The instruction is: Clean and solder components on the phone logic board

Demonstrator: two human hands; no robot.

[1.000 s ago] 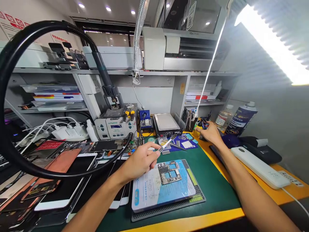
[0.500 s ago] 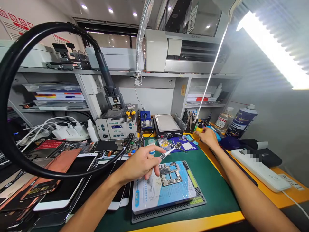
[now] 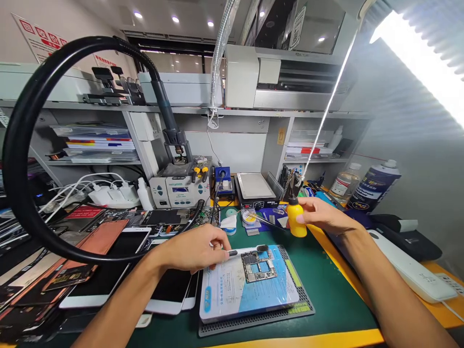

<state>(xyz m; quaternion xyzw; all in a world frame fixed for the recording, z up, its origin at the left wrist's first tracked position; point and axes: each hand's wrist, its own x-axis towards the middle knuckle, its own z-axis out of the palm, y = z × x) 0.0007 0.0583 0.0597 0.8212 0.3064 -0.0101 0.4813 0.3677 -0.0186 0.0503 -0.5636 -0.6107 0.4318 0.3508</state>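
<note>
My left hand (image 3: pixel 208 246) is closed around the handle of a small brush (image 3: pixel 250 251), whose dark bristles point right, over the upper edge of a phone circuit board (image 3: pixel 259 275). That board lies on a blue and white box (image 3: pixel 226 295), which rests on a grey perforated mat (image 3: pixel 253 325). Whether the bristles touch the board I cannot tell. Held upright in my right hand (image 3: pixel 321 215) is a yellow bottle (image 3: pixel 297 220) with a dark top, raised beyond the box's far right corner.
Several phones (image 3: pixel 105 270) and loose parts crowd the left side under a black hose loop (image 3: pixel 21 232). A rework station (image 3: pixel 179 191) and a heating plate (image 3: pixel 256 187) stand behind. On the right are a spray can (image 3: pixel 375 186) and a white power strip (image 3: pixel 409 270).
My right hand has brought the yellow bottle nearer and left, off the back right of the bench. My left hand has lowered the brush towards the board, its handle now nearly level.
</note>
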